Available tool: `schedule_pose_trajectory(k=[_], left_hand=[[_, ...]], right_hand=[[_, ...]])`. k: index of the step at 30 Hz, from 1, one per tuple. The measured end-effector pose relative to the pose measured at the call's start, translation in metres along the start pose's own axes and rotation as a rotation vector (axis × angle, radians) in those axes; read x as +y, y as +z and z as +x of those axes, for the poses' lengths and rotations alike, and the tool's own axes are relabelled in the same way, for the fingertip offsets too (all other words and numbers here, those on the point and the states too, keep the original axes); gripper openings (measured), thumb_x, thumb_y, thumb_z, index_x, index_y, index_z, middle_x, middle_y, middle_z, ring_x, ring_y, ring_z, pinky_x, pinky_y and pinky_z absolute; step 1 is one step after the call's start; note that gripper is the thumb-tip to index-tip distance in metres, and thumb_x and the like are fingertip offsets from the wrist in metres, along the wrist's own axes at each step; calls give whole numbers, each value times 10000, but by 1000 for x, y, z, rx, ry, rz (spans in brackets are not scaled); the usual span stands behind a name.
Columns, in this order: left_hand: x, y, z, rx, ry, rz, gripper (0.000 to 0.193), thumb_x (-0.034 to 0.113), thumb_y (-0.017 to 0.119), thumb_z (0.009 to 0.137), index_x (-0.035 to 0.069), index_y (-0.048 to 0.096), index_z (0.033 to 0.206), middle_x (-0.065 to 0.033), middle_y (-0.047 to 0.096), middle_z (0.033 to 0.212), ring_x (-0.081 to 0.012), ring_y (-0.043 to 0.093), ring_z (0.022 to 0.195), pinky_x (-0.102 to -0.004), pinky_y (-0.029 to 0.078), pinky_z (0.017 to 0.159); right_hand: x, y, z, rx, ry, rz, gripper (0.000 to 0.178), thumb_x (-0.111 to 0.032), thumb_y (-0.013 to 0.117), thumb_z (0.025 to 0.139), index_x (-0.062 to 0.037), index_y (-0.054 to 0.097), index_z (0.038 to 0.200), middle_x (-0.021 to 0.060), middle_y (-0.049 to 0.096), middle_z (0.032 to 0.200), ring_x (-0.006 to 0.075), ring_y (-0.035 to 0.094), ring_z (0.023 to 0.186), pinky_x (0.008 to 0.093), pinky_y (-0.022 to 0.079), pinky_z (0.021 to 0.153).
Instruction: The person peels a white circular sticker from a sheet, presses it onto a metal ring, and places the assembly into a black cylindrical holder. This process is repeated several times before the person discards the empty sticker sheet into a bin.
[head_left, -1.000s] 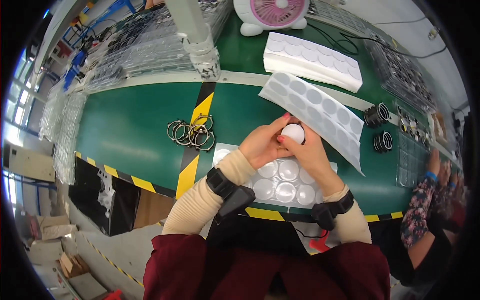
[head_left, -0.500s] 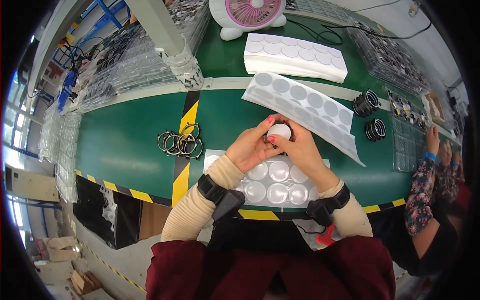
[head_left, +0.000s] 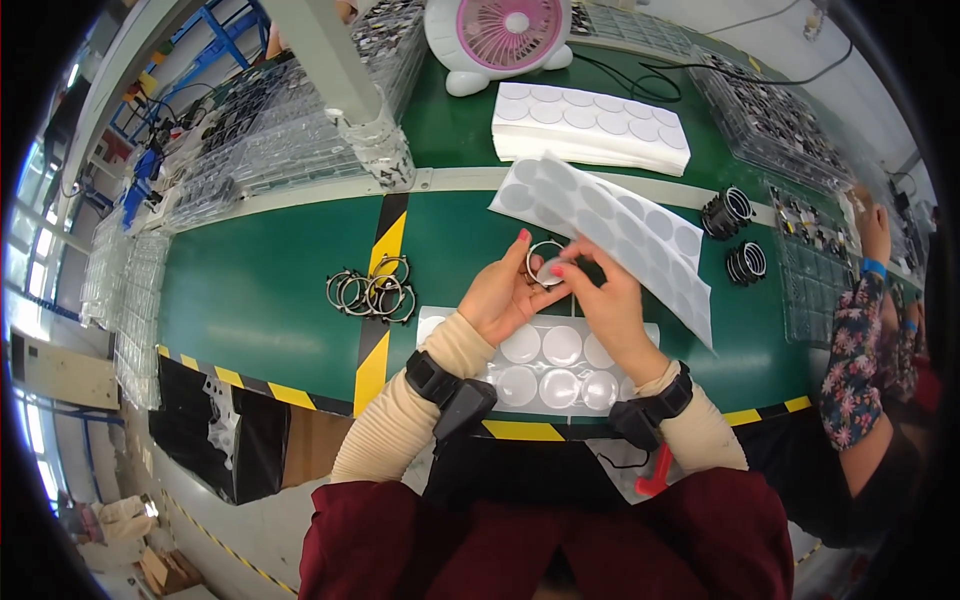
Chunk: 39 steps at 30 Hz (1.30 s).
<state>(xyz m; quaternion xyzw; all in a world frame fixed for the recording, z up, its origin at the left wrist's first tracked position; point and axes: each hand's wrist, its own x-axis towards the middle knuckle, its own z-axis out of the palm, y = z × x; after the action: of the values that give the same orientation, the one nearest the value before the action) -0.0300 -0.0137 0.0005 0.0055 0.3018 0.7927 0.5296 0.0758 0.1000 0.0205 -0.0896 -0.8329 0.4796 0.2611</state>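
My left hand [head_left: 500, 298] grips a thin metal ring [head_left: 531, 262] by its left and lower side, holding it over the middle of the green table. Between the fingertips of my right hand [head_left: 614, 305] is a small round whitish disc [head_left: 550, 271], tilted at the ring's lower right side. Part of the disc is behind my fingers, and I cannot tell whether it touches the ring. Beneath my wrists lies a sheet of clear round discs [head_left: 560, 345]. A sheet of greyish round stickers [head_left: 620, 235] lies just beyond my right hand.
Several loose metal rings [head_left: 370, 293] lie on the left. Two stacks of dark rings [head_left: 746, 260] stand on the right. Behind are a pile of sticker sheets [head_left: 590, 150], a pink and white fan [head_left: 510, 35] and a metal post [head_left: 345, 90]. A co-worker's arm [head_left: 850, 380] is at right.
The disc lay across the ring's opening; now my right fingers hold it tilted at the lower right, and the opening shows the table through it. My right hand has drawn slightly away.
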Motion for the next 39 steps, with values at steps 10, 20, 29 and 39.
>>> schedule_pose_trajectory(k=[10,20,29,39], left_hand=[[-2,-1,3,-13,23,-34,288,279,332,970,38,489,967,-66,562,912,-203,572,916,-381,480,876],[-4,-1,4,-117,-55,54,357,254,282,976,9,405,1204,-127,500,1178,-231,520,1065,-382,439,936],[3,-6,6,-77,-35,-146,301,302,314,971,32,443,943,-177,525,1061,-271,529,1006,-426,411,972],[28,-16,-3,-67,76,163,357,322,346,963,38,481,793,-227,604,945,-336,578,951,-396,455,910]], right_hand=[[-43,13,37,38,-96,124,211,-56,606,788,-33,588,997,55,597,928,135,546,822,245,440,710],[23,59,101,-154,-512,-202,213,-179,596,794,-71,636,973,90,629,900,262,588,761,328,468,669],[21,59,125,7,-187,235,198,-93,628,780,-22,623,965,91,647,876,154,613,773,266,486,723],[19,35,127,-57,-55,501,169,-85,605,795,-25,629,951,54,649,872,117,601,790,238,477,718]])
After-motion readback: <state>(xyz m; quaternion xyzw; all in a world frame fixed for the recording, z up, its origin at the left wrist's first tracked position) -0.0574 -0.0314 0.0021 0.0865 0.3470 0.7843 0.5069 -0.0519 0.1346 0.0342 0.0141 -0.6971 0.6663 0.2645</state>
